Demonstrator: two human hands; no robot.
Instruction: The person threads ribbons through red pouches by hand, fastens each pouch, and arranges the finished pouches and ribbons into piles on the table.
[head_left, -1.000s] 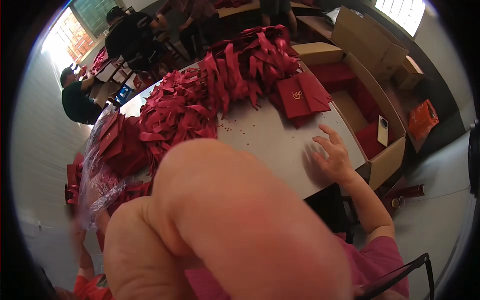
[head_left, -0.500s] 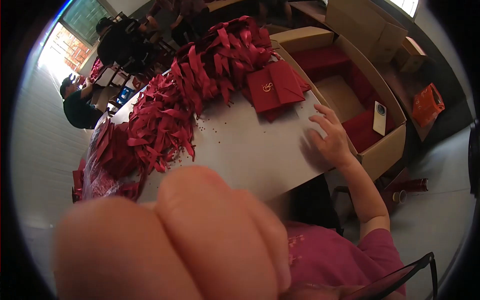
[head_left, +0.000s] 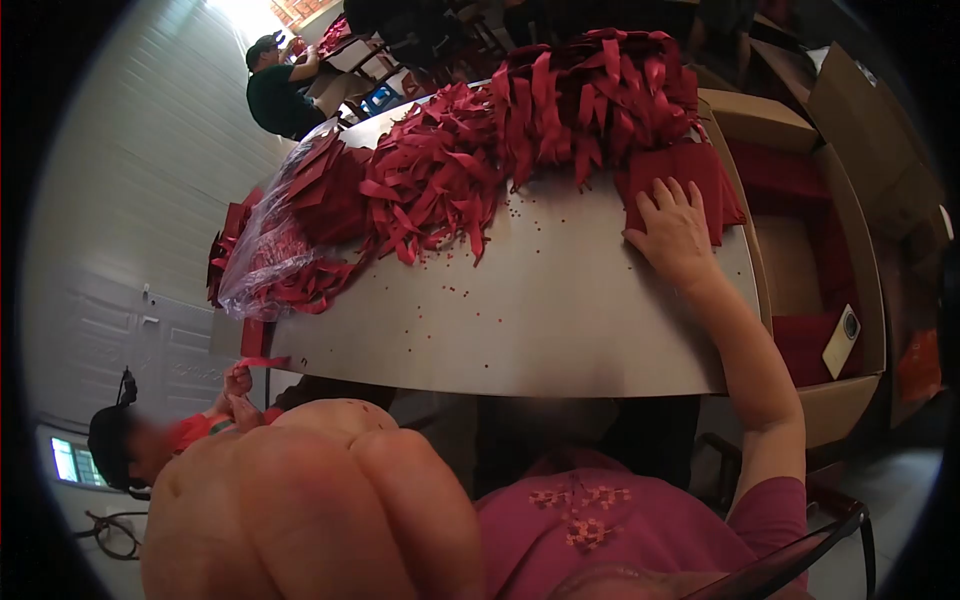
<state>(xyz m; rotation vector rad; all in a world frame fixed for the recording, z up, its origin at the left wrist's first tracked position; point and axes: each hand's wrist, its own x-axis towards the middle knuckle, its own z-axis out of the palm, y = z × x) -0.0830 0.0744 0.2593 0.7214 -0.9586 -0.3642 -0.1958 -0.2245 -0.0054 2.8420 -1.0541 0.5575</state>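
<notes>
My right hand lies flat with fingers spread on a small stack of dark red folded bags at the table's right side. Very near the camera, my left hand fills the lower left; its fingers are curled and pressed together, and whatever they may grip is out of sight. Beyond the right hand, a thick row of red bags with ribbon ties runs along the far edge. A tangled heap of red ribbons continues it leftward.
Clear plastic wrap covers more red bags at the left. A cardboard box with red contents stands right of the table, a phone on its near side. One person sits far left; another person's hands hold red ribbon nearby.
The view has swung so the table sits further right and more level. My right hand has moved from beside the box onto the red bags. My left hand stays close to the camera.
</notes>
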